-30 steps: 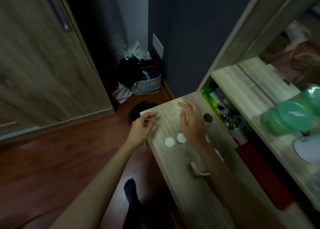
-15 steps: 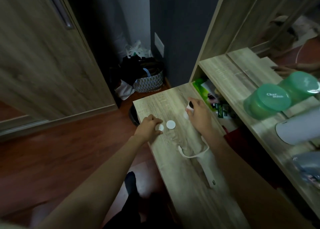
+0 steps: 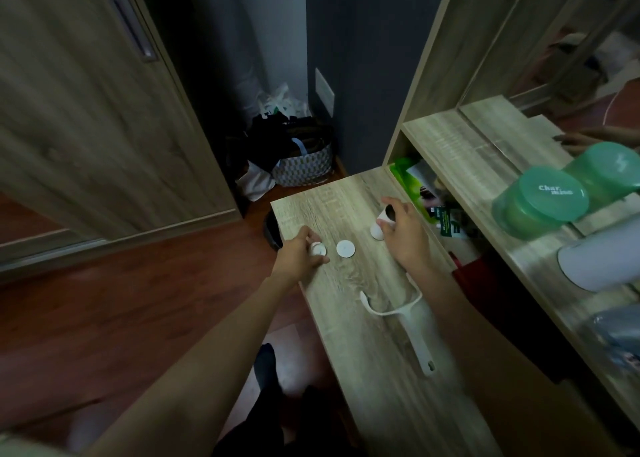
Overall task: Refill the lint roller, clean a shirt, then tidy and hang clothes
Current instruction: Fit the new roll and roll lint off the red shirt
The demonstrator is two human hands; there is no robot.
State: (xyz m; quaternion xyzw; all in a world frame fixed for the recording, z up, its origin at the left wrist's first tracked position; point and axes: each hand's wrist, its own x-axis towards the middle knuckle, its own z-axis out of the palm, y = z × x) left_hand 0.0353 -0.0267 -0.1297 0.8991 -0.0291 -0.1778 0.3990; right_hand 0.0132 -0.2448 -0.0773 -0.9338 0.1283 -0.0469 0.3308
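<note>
The left hand (image 3: 296,254) is resting near the left edge of the worktop (image 3: 363,370), in the middle of the frame. Its fingers are curling round a small white cap (image 3: 318,248). A second white disc (image 3: 346,248) is lying flat just to the right of the cap, apart from the hand. Further right, the right hand (image 3: 407,233) is gripping a white refill roll (image 3: 380,226) from above. The fingers are closing round its dark open top, and the roll is tilting, with its lower end appearing to touch the worktop. The white lint roller handle (image 3: 417,335) is lying lower in the frame, its looped end partly hidden under the right forearm. A green lidded jar (image 3: 540,200) is sitting on the shelf (image 3: 450,145) at the right.
</note>
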